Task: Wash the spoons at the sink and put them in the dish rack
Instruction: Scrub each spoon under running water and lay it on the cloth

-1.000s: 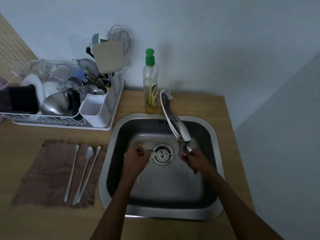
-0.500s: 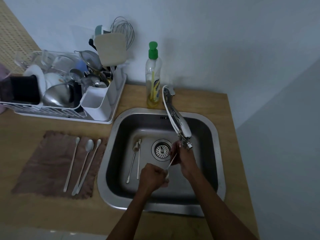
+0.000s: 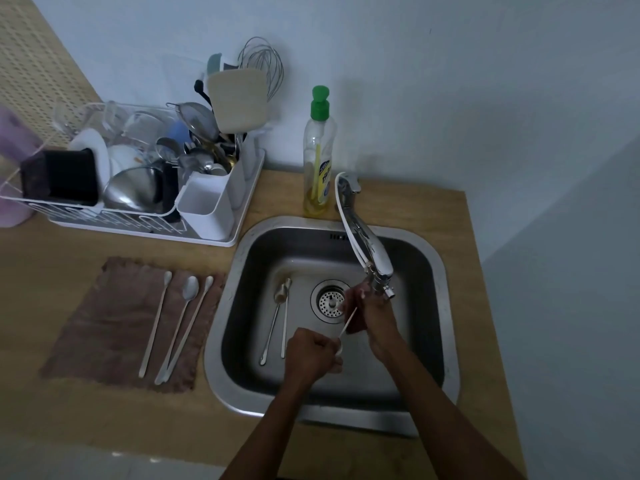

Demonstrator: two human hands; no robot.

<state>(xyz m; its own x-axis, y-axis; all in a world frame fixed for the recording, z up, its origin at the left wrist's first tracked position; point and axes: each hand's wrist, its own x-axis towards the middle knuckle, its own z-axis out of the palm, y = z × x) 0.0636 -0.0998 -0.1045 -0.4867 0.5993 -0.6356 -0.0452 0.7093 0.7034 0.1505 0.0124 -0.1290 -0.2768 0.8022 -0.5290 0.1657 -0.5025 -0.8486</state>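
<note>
Over the steel sink (image 3: 446,306), both hands hold one long thin spoon (image 3: 349,321) just under the tap spout. My left hand (image 3: 311,355) grips its near end in a fist. My right hand (image 3: 372,313) is curled round its far end below the faucet (image 3: 363,240). Two more long spoons (image 3: 277,323) lie side by side on the sink floor, left of the drain. Three long spoons (image 3: 180,323) lie on the brown cloth (image 3: 114,327) left of the sink. The white dish rack (image 3: 145,188) stands at the back left, crowded with dishes.
A dish soap bottle (image 3: 318,154) with a green cap stands behind the sink next to the faucet base. The rack's white cutlery cup (image 3: 206,206) faces the sink. The wooden counter (image 3: 460,216) ends at the right, just past the sink.
My left hand has pulled back from the sink's left side toward me with the spoon's end. My right hand stayed under the spout. Two spoons now show on the sink floor.
</note>
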